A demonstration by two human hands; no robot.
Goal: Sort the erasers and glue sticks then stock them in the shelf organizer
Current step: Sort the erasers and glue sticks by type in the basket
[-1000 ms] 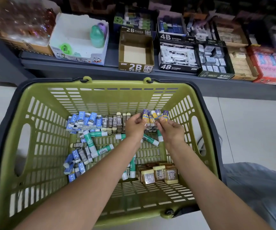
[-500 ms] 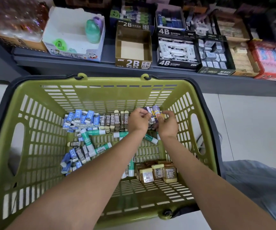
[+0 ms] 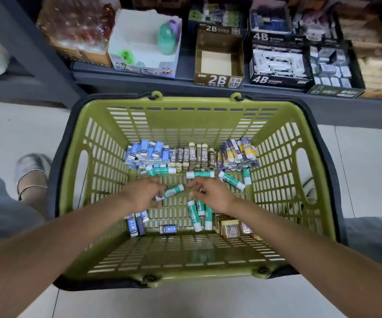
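**Sorting well under way, stocking not begun**

Down on the basket [image 3: 116,255] floor, both hands work the loose glue sticks near the centre. The left hand [image 3: 143,195] has its fingers curled round the end of one glue stick [image 3: 172,191]; whether the grip is firm I cannot tell. The right hand [image 3: 210,193] hovers just beside it with fingers loosely bent, holding nothing that shows.

Along the far wall, from 11 to 1 o'clock, three groups already stand sorted: blue erasers [image 3: 147,152], brown 2B erasers [image 3: 193,157] and purple-and-yellow erasers [image 3: 237,153]. Gold-wrapped pieces [image 3: 231,228] sit at 5 o'clock.

Left over, by my reading: green glue sticks scattered across the middle, three [image 3: 199,214] lying together under the right wrist, and a few stray blue erasers [image 3: 137,223] at 7 o'clock. On the shelf [image 3: 139,75] beyond, the 2B box [image 3: 218,63] at 12 o'clock looks empty, so stocking is still to do.
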